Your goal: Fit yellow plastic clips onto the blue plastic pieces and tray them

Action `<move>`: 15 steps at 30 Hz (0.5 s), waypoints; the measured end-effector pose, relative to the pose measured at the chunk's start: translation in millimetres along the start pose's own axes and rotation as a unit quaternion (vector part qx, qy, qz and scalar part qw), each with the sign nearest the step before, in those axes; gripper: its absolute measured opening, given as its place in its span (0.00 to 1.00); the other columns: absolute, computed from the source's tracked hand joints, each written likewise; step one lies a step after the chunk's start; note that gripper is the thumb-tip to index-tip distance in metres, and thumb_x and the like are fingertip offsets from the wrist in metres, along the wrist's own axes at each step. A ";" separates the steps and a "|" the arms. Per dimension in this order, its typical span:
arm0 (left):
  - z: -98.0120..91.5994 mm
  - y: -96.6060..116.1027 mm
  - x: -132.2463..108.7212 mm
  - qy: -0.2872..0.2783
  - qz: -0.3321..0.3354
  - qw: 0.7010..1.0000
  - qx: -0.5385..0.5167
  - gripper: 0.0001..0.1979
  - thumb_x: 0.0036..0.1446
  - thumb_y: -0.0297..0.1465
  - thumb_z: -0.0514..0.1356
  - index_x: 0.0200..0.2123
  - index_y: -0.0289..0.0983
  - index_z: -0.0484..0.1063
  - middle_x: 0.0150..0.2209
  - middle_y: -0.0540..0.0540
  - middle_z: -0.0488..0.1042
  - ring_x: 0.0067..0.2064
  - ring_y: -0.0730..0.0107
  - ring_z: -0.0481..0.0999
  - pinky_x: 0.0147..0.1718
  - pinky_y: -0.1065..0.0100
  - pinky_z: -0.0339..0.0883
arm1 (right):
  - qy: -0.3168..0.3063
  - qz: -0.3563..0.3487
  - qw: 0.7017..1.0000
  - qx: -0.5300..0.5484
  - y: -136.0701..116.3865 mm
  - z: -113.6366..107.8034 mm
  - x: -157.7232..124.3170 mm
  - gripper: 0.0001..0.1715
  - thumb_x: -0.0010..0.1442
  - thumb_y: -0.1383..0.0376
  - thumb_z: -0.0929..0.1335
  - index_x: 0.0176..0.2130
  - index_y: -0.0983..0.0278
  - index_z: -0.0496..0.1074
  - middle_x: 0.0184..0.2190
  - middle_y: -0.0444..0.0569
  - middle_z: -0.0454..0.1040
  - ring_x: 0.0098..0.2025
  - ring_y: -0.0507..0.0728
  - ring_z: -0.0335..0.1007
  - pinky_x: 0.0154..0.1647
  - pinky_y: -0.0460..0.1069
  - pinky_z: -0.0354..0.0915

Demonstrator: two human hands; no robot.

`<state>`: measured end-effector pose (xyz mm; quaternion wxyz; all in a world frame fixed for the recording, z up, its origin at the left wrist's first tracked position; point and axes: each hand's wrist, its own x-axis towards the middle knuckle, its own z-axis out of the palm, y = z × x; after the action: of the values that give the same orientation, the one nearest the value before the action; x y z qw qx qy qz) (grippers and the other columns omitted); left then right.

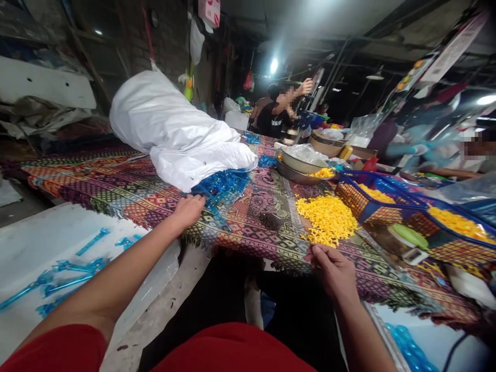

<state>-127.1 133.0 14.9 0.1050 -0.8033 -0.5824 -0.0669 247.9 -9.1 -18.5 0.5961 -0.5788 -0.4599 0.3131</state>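
A patterned woven cloth covers a long table, with a co-worker standing at its far end. A bulging white plastic sack lies on the cloth, and a blue mesh basket of yellow pieces sits to the right, beside metal bowls. Translucent blue plastic pieces spill from beneath the sack's near end, trailing toward the table edge. The left hand is far nearer to them, lying palm-down and loosely open on the cloth, its fingertips touching the tangle's edge without clearly holding anything. The right hand rests at the table edge, just below a heap of small yellow plastic pieces. Its fingers curl inward, and whether they pinch anything cannot be told.
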 end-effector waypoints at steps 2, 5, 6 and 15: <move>3.1 -5.6 0.8 -0.007 0.001 1.000 0.009 0.18 0.56 0.21 0.46 0.46 0.35 0.68 0.40 0.38 0.70 0.42 0.59 0.71 0.40 0.61 0.63 | 0.032 0.035 0.998 0.035 4.4 -8.9 1.2 0.15 0.48 0.57 0.72 0.32 0.65 0.73 0.21 0.46 0.73 0.20 0.50 0.61 0.19 0.45 0.56; 1.5 -11.4 -0.6 -0.017 0.002 1.000 0.026 0.18 0.56 0.22 0.46 0.45 0.35 0.69 0.40 0.38 0.69 0.40 0.59 0.72 0.37 0.61 0.64 | 0.041 0.059 0.996 0.052 10.1 -12.4 3.7 0.15 0.47 0.56 0.73 0.31 0.65 0.73 0.21 0.46 0.73 0.20 0.50 0.61 0.17 0.44 0.53; -0.1 -12.6 -1.4 -0.020 0.004 0.999 0.032 0.17 0.56 0.22 0.46 0.45 0.35 0.69 0.40 0.38 0.68 0.39 0.60 0.72 0.36 0.62 0.64 | 0.036 0.055 0.997 0.040 11.4 -12.1 4.6 0.15 0.47 0.56 0.73 0.31 0.65 0.73 0.21 0.46 0.73 0.20 0.50 0.61 0.17 0.44 0.53; -4.3 -19.0 -10.2 -0.029 0.040 0.997 0.057 0.12 0.59 0.26 0.46 0.40 0.37 0.68 0.39 0.41 0.70 0.38 0.61 0.73 0.34 0.64 0.64 | 0.002 0.014 0.998 -0.057 19.6 -15.4 8.6 0.17 0.49 0.55 0.71 0.33 0.65 0.74 0.21 0.46 0.74 0.21 0.50 0.61 0.19 0.44 0.55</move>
<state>-148.3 128.2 18.4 0.1361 -0.8201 -0.5557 -0.0056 268.3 -4.8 -34.6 0.5584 -0.6190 -0.4678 0.2935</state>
